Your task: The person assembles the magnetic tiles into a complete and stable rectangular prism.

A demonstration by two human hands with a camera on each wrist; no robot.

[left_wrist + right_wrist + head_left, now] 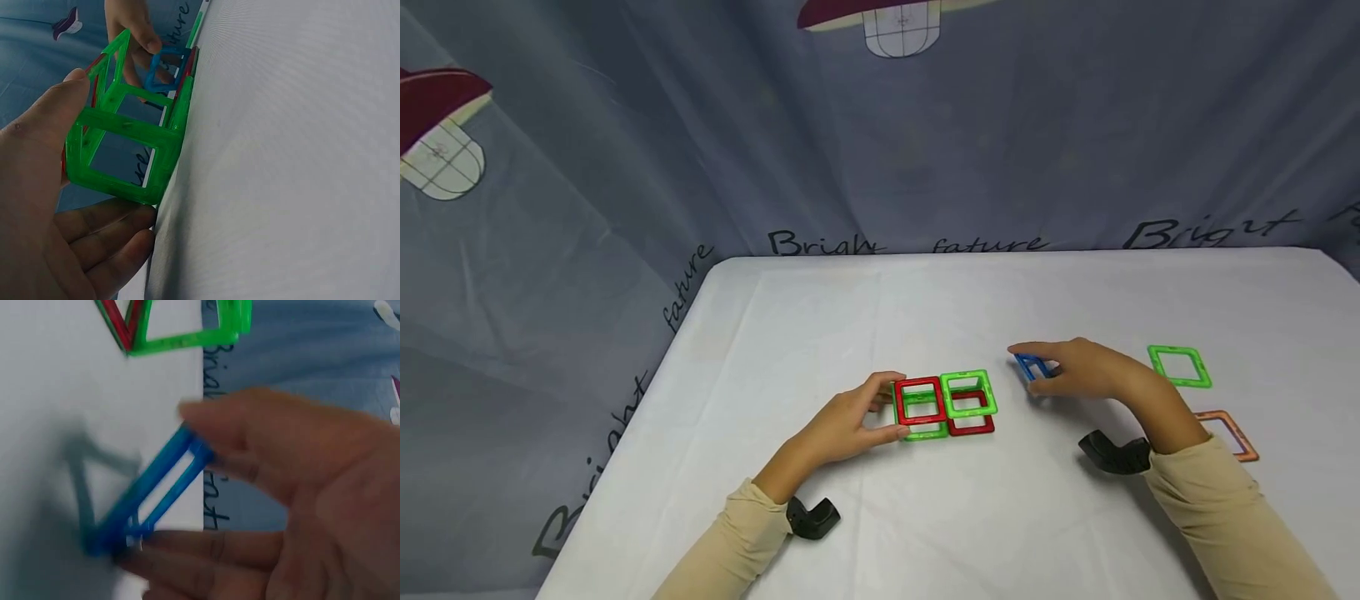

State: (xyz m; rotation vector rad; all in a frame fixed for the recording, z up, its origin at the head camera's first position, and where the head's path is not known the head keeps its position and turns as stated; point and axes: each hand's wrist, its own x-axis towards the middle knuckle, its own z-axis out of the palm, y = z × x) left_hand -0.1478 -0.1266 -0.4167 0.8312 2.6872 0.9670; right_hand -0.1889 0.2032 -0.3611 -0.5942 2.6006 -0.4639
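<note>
My left hand (842, 425) holds a small structure of square magnetic tiles, thumb at its front and fingers behind its left side. A red tile (919, 382) lies on top at the left, over green ones; beside it a green tile (967, 374) tops the right part, with a red tile (972, 431) low on the table. In the left wrist view, upright green walls (115, 183) show between thumb and fingers. To the right of the structure, my right hand (1086, 371) pinches a blue square magnetic tile (150, 476) between thumb and fingers, tilted close over the table.
Past my right forearm lie a green square tile (1191, 382) and an orange square tile (1247, 455), partly behind the sleeve. A white cloth covers the table (820, 325). Grey printed curtain (1000, 150) hangs along the back and left. Black wrist mounts (1112, 454) sit under both wrists.
</note>
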